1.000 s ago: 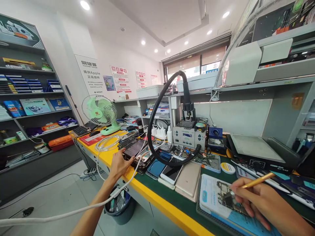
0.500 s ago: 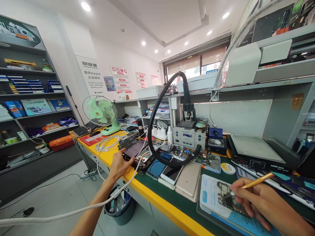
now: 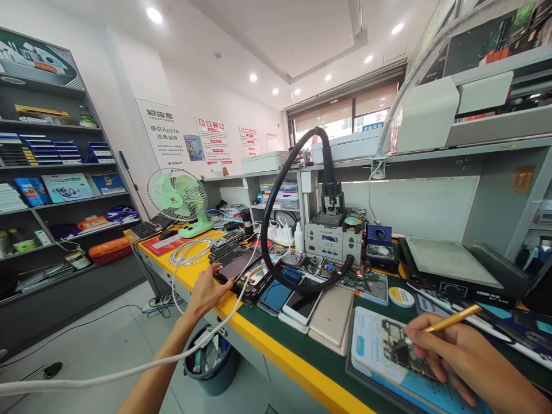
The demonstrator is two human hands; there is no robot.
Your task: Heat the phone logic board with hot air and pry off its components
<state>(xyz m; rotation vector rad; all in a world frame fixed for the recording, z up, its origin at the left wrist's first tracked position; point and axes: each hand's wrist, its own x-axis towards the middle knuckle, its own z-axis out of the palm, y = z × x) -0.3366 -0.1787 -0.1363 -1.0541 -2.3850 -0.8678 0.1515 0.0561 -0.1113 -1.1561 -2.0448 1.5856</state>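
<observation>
My left hand (image 3: 207,292) reaches to a dark-screened phone (image 3: 241,262) lying on a stack of phones. Its thumb and fingers grip the phone's near end. My right hand (image 3: 448,348) is closed around a slim gold pen-shaped tool (image 3: 455,317), held like a pencil, its kind not clear. The tool's pale tip is down at a bare phone circuit board (image 3: 394,339), and the fingers partly cover that board. Beneath the board lies a blue-and-white pad or box (image 3: 366,362) on a dark mat.
Several phones, among them a gold one (image 3: 332,313), lie between my hands. A hot-air station (image 3: 330,244) with a looping black hose (image 3: 268,230) stands behind. A white cable (image 3: 181,357) crosses over my left forearm. A round white tub (image 3: 401,296) and a bin (image 3: 215,368) are near.
The view has shifted very slightly. My left hand keeps its place at the phone, and my right hand with the gold tool has hardly moved.
</observation>
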